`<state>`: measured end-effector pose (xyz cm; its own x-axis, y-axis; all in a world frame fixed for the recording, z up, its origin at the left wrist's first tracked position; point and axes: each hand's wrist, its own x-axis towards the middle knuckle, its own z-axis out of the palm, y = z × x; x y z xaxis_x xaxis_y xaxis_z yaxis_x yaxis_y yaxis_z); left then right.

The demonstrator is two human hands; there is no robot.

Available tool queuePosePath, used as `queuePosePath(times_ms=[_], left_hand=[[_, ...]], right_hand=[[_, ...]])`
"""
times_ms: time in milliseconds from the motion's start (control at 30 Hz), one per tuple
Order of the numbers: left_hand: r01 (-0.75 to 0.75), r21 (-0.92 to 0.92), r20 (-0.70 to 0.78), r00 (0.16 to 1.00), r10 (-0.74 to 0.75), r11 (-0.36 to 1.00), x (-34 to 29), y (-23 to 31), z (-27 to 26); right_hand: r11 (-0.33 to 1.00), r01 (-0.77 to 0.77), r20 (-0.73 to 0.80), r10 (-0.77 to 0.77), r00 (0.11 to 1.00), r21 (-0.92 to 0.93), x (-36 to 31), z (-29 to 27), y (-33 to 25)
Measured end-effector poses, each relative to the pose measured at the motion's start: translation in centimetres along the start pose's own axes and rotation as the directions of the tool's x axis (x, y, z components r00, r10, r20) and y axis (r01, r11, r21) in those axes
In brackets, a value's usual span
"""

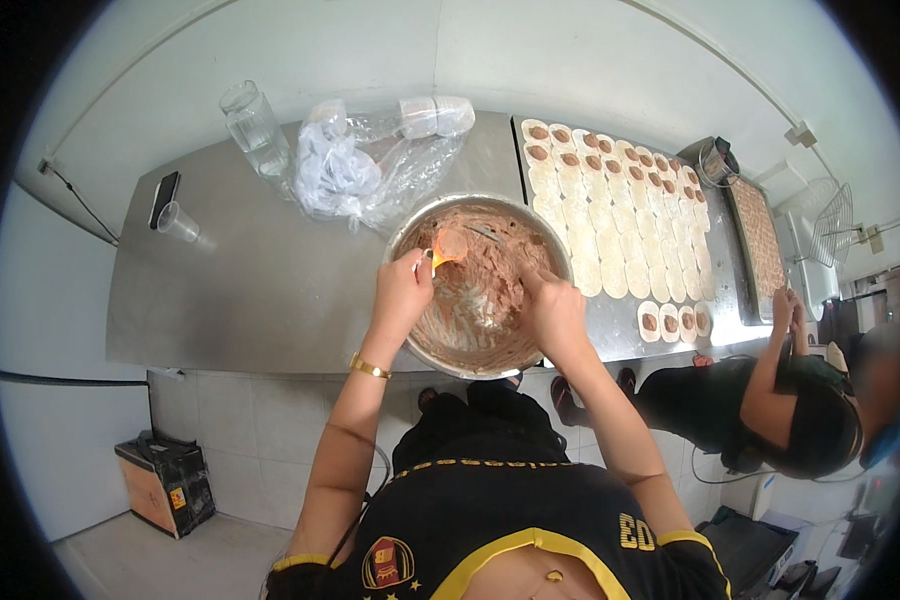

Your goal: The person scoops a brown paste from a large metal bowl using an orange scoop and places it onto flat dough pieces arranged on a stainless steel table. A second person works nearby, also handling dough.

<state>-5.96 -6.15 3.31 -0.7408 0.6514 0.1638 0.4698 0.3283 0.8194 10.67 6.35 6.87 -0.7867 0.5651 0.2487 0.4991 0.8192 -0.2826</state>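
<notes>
A wide metal bowl [410,222] of pinkish-brown ground-meat-like filling [490,275] sits at the table's front edge. My left hand [406,288] is closed around the handle of an orange measuring scoop [451,245], its cup over the filling on the bowl's left side. My right hand [553,312] reaches over the bowl's right side with curled fingers. Its fingertips are down at the filling, and what they hold, if anything, is hidden. Right of the bowl lie rows of flat pale dough rounds [610,240]; the far rows carry small mounds of filling, as do some nearer ones.
On the steel table [250,300] stand a glass pitcher [257,130], a clear cup [177,222], a phone [165,200] and plastic bags [345,170]. A filled tray [757,240] and a metal pot [717,160] are at the right. A co-worker [790,410] stands there, hands near the tray.
</notes>
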Motion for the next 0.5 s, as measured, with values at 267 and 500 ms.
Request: queuePosePath(times_ms=[267, 500], left_hand=[[-0.174, 0.107, -0.026, 0.984, 0.178, 0.979, 0.2, 1.1, 1.5], [-0.068, 0.094, -0.060, 0.995, 0.074, 0.993, 0.7, 0.8, 2.3]], right_hand=[[0.986, 0.116, 0.105, -0.104, 0.989, -0.117, 0.0, 0.7, -1.0], [0.992, 0.086, 0.068, -0.079, 0.995, -0.096, 0.9, -1.0, 1.3]])
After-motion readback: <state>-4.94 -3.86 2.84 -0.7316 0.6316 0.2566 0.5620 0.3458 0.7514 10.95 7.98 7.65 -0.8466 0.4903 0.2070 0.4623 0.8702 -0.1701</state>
